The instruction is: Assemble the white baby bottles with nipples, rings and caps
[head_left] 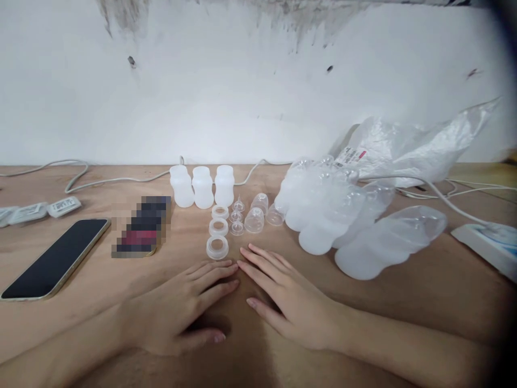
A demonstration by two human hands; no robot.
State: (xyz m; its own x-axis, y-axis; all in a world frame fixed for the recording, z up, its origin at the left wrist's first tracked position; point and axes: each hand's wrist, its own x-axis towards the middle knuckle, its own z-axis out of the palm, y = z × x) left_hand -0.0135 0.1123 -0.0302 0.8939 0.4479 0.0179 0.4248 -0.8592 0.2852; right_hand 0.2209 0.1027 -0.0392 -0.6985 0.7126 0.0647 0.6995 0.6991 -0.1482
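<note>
My left hand [194, 302] and my right hand [285, 296] rest on the wooden table, fingers stretched out and fingertips nearly meeting. Neither holds anything. Just beyond them stands a column of translucent collar rings [217, 247]. Beside the rings sit clear bottle nipples [237, 228], and to their right several clear dome caps [254, 220]. Three white bottle bodies [202, 187] stand upright in a row behind. On the right lie several whole baby bottles [363, 250] with clear caps, heaped on their sides.
A black-screened phone [56, 258] lies at left, next to a pixelated flat object [141, 226]. Small white packets [64, 206] are at the far left. A clear plastic bag [404, 145] leans by the wall, a white box-like device [488, 245] sits far right, and a cable [121, 179] runs behind.
</note>
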